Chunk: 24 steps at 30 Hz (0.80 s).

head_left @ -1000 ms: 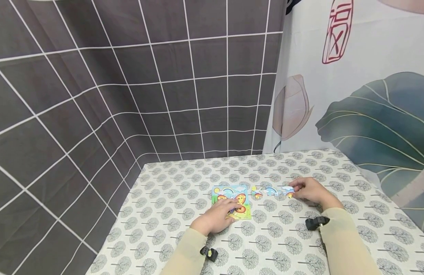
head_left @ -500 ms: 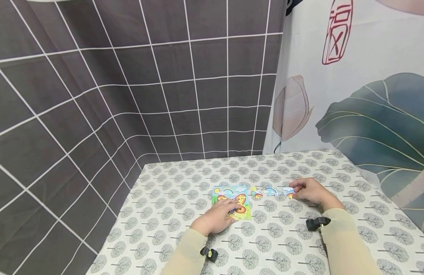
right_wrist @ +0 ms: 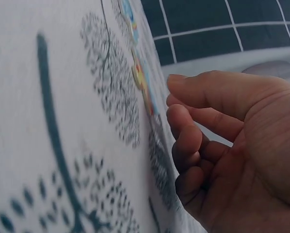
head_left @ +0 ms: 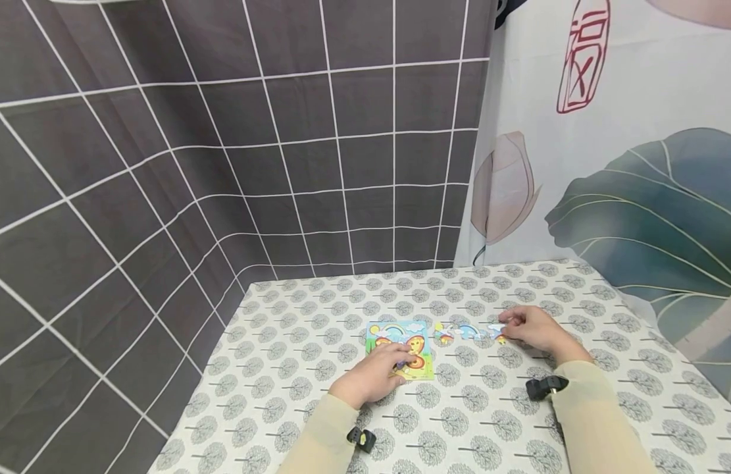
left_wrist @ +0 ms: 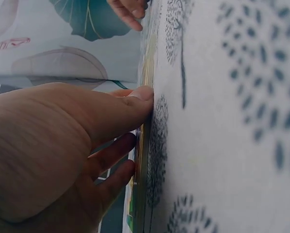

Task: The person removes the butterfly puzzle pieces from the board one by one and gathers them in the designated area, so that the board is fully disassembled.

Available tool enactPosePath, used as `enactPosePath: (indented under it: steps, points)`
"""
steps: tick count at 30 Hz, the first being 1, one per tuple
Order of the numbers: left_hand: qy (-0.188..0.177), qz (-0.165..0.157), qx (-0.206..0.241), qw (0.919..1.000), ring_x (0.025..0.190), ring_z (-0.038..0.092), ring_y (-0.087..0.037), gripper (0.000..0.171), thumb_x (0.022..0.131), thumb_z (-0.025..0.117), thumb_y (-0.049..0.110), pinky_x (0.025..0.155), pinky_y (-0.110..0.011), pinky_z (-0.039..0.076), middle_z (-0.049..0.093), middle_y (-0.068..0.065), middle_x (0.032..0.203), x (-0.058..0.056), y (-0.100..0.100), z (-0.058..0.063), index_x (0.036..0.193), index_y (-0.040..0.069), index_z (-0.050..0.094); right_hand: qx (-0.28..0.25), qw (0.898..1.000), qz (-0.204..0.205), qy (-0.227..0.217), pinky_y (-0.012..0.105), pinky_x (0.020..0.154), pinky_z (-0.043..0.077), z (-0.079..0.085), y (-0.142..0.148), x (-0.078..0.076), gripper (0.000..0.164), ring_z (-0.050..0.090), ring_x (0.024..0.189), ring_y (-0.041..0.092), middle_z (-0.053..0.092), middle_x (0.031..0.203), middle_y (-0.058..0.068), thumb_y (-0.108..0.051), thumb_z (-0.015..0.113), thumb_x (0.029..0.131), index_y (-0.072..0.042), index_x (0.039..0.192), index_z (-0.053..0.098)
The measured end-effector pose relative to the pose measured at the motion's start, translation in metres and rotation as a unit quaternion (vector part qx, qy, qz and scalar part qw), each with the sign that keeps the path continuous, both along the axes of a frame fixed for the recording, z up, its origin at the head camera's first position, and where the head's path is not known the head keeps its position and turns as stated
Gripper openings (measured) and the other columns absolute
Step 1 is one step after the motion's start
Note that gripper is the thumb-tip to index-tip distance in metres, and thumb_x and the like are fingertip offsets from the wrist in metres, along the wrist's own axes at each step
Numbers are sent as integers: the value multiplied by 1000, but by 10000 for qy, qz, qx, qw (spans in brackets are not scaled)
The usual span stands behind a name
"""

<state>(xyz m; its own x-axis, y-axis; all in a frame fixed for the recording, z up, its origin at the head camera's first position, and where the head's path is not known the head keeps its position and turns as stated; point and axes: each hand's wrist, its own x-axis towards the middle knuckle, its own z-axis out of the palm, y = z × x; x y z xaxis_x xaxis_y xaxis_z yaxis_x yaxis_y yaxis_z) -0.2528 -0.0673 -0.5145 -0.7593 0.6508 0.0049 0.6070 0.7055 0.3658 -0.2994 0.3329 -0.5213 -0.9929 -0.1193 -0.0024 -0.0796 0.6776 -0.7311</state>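
A colourful puzzle board [head_left: 415, 329] with orange butterfly wings, a rainbow and a sun lies flat on the table. Across its near left part rests my left hand [head_left: 374, 374]; in the left wrist view its thumb is at the edge of the board [left_wrist: 144, 167] and the other fingers lie over the top. Right of the board, three puzzle pieces lie in a row: a left one [head_left: 444, 332], a middle one [head_left: 469, 332] and a right one [head_left: 496, 331]. My right hand [head_left: 533, 327] is beside the right piece [right_wrist: 144, 82], fingers loosely bent, nothing between them.
A white tablecloth [head_left: 430, 444] printed with grey trees covers the table. Behind it hangs a dark grey curtain [head_left: 365, 158] with white lines, and a white curtain [head_left: 519, 79] with leaf and flower prints hangs at the right.
The right fingers have shifted slightly at the right puzzle piece, which shows a little more of itself. The left hand and the board stay in place.
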Motion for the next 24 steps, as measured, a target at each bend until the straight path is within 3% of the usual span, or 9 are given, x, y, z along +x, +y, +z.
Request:
enactPosePath:
  steps: [9, 17, 24]
  points:
    - [136, 96, 19, 9999, 145, 45, -21, 49, 96, 76, 20, 122, -42, 38, 53, 4, 155, 2, 0, 3, 143, 26, 65, 248, 9993, 217, 152, 30, 57, 50, 13, -34, -3, 33, 55, 70, 18, 61, 87, 6, -12, 75, 92, 3, 121, 69]
    - [190, 334, -97, 9992, 147, 43, -19, 51, 96, 76, 27, 121, -45, 38, 51, 7, 156, 4, -19, 2, 145, 26, 63, 324, 9986, 348, 222, 31, 53, 51, 14, -72, -10, 31, 55, 70, 18, 60, 88, 5, -11, 72, 92, 0, 121, 71]
    - [236, 615, 122, 9978, 143, 47, -24, 50, 91, 81, 23, 118, -49, 42, 55, 1, 152, 8, -40, 3, 139, 25, 68, 307, 9972, 576, 368, 32, 68, 52, 12, -97, -14, 27, 57, 77, 18, 62, 86, 2, -9, 75, 90, -2, 117, 73]
